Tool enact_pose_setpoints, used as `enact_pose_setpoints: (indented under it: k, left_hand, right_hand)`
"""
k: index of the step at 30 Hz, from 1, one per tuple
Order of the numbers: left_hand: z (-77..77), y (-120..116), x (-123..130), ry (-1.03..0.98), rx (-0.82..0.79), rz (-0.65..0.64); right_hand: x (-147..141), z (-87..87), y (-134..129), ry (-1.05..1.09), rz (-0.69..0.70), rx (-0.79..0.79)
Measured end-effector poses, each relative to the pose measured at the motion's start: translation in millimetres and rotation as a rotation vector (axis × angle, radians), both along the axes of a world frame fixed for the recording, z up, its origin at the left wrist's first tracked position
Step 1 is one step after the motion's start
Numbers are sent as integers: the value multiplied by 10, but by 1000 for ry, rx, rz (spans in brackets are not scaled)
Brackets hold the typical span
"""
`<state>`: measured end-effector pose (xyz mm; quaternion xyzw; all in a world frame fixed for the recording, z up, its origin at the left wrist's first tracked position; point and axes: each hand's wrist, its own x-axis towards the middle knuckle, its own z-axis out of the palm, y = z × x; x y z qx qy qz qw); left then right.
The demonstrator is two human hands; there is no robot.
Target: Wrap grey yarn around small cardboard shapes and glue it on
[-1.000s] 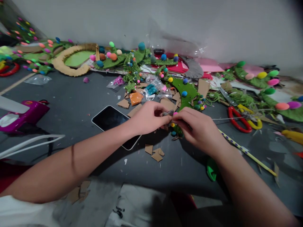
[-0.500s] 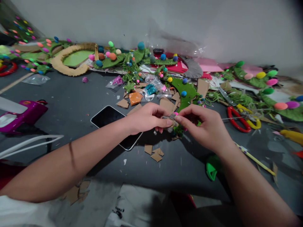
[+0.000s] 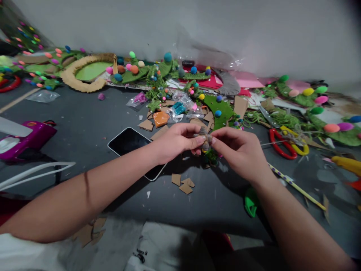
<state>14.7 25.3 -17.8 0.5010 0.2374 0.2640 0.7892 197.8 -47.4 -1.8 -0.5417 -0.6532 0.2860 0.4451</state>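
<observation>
Between my two hands is a small grey yarn-wrapped star (image 3: 204, 138), held above the table in front of me. My left hand (image 3: 182, 141) pinches its left side between thumb and fingers. On its right side my right hand (image 3: 237, 148) grips a point with thumb and forefinger. Right behind and below the star are green pieces with small pompoms, partly hidden by my hands. A black-screened phone (image 3: 128, 141) lies under my left forearm. Cardboard scraps (image 3: 185, 187) lie on the table just below my hands.
Red-handled scissors (image 3: 282, 143) and yellow-handled scissors (image 3: 301, 148) lie at the right, near a yellow spotted stick (image 3: 296, 186). A purple glue gun (image 3: 34, 137) stands at the left. Green pompom-covered shapes and a beige wrapped ring (image 3: 67, 77) line the wall.
The grey star has turned so that its face and points show more clearly. My right hand has shifted slightly left; both hands still hold the star.
</observation>
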Motion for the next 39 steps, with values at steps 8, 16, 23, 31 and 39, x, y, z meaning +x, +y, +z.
enact_pose_setpoints:
  k: [8,16,23,31,39]
  left_hand:
    - [-4,9,7,162,215,191]
    - [-27,-5,-28,504,666,179]
    - [45,14,-35,451,478,-22]
    - [146,45,-63,403,362,-151]
    - [53,32,-41,191,172,-100]
  right_hand:
    - [32,-107,-27,-390,72,199]
    - [69,-91,-24,-575,175,200]
    - [139,-74,0,-505,142,195]
    - [134,-8,10,-320,32,89]
    - [99,35,18,-179,9,19]
